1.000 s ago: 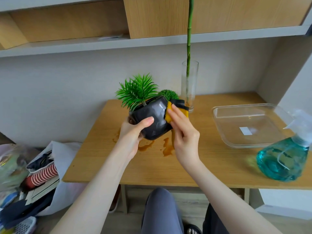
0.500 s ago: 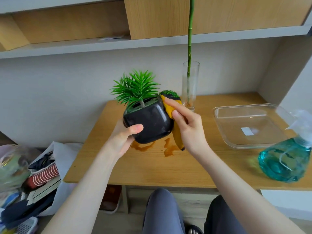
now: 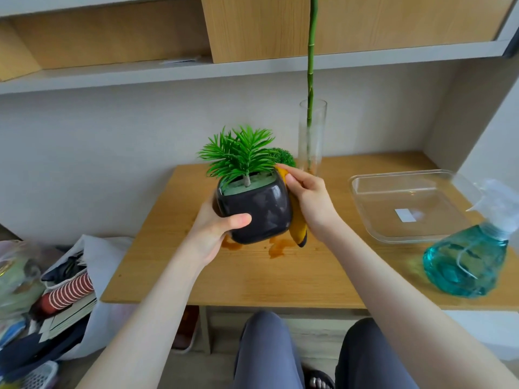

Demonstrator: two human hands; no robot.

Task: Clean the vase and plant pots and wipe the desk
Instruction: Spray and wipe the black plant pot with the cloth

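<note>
From my seat I lose a fair amount: my left hand (image 3: 216,231) shows only the thumb across the front of the black plant pot (image 3: 254,210), its other fingers hidden behind the pot's left side, so I cannot tell how they lie. My right hand (image 3: 310,199) covers most of the yellow cloth (image 3: 298,226) — only a strip at the pot's rim and a dark-edged tail hanging below the palm show. A second plant, a round green tuft (image 3: 282,156), peeks out just behind my right fingertips, its pot hidden. The bamboo stem (image 3: 310,60) in the glass vase (image 3: 312,136) runs out of the top of the frame.

My right fingers are pressed together, flat on the cloth against the pot's right side. The pot is held in the air between both hands, above the desk (image 3: 252,279), over brown spill marks (image 3: 278,247) lying just below my right wrist.

Right of my right hand the desk is open up to the clear tray (image 3: 365,220); the teal spray bottle (image 3: 466,261) sits beyond it at the front edge. The vase stands just behind my right fingers.

The pot tilts slightly left, opening up; the spiky plant (image 3: 238,155) points upward.
</note>
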